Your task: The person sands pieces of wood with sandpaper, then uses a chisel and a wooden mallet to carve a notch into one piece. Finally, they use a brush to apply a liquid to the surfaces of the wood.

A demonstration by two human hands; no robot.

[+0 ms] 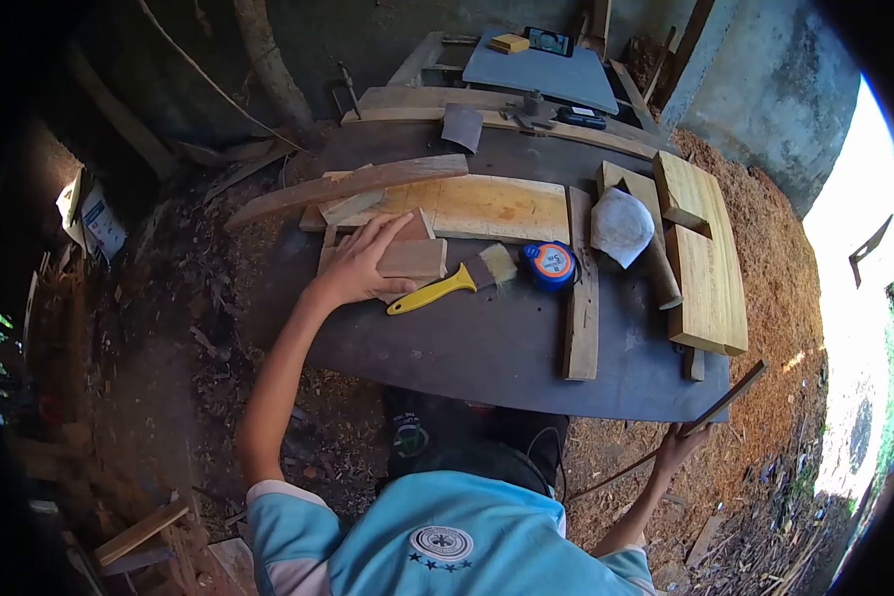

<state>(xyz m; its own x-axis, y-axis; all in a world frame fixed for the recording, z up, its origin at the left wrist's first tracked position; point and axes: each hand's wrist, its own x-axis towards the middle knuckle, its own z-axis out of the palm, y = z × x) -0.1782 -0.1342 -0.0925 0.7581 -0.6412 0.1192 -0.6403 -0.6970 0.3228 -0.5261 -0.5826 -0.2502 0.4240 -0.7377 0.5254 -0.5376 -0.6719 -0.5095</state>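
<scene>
My left hand (358, 260) rests with its fingers spread on small wooden blocks (414, 258) at the left of the dark table. Just right of it lies a brush (435, 294) with a yellow handle, then a blue tape measure (549, 264). At the table's front right corner my right hand (681, 444) is closed around a long thin wooden strip (730, 395), which slants down to the left below the table edge. Behind the blocks are a curved wooden piece (392, 175) and a pale board (497, 207).
A mallet with a pale wrapped head (622, 226) lies beside notched wooden blocks (707, 273). A narrow wooden bar (582, 323) crosses the table's right half. Sandpaper (462, 128), a long board (417, 114) and a grey panel (541, 74) holding a phone (549, 41) are farther back.
</scene>
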